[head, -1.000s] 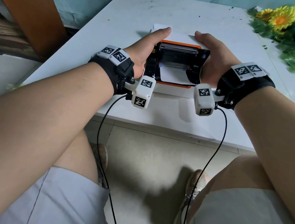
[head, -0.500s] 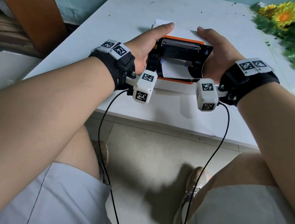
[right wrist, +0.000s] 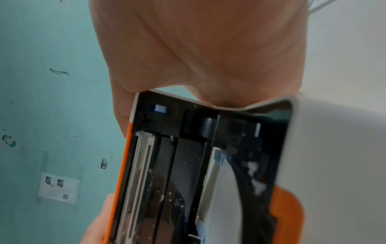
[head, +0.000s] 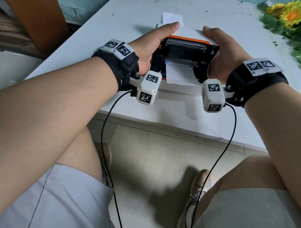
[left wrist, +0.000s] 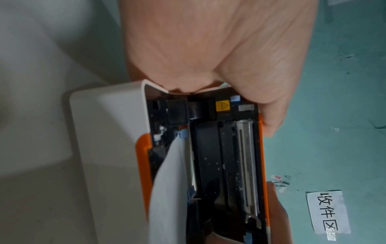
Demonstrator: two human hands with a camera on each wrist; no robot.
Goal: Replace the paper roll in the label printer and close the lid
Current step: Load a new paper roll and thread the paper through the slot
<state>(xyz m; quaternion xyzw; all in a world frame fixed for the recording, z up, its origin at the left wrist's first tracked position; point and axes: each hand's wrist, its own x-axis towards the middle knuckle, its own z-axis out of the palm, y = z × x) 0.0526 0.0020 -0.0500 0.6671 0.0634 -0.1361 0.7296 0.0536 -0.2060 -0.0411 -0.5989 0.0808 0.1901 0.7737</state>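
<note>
Two hands clasp the label printer [head: 183, 60] from either side near the front edge of the white table [head: 115, 34]; the left hand [head: 149, 45] wraps the printer's left end with its thumb stretched along the far edge of the lid [head: 187, 33], and the right hand [head: 219, 53] does the same at the right end; each hand's remaining fingers are hidden behind the casing, so how tightly they curl cannot be told. Seen from the head view, the lid stands partly raised, its orange rim [head: 187, 38] above the dark inside, and a strip of white paper [head: 180, 75] runs out of the bay toward the near side; a loose paper slip [head: 171, 18] lies just beyond the printer, and artificial sunflowers [head: 292, 15] sit at the far right. Only the left wrist view shows a yellow warning sticker [left wrist: 222, 105] inside the lid, the metal cutter bar [left wrist: 248, 173] along the orange rim, and a label with printed characters [left wrist: 327, 213] on the teal wall; only the right wrist view shows a white sheet with small printed codes [right wrist: 58, 188] fixed to that wall. Compared with a second ago, the grip is unchanged while the lid has tipped nearer to the body, narrowing the gap; the paper strip stays draped out at the near side.
</note>
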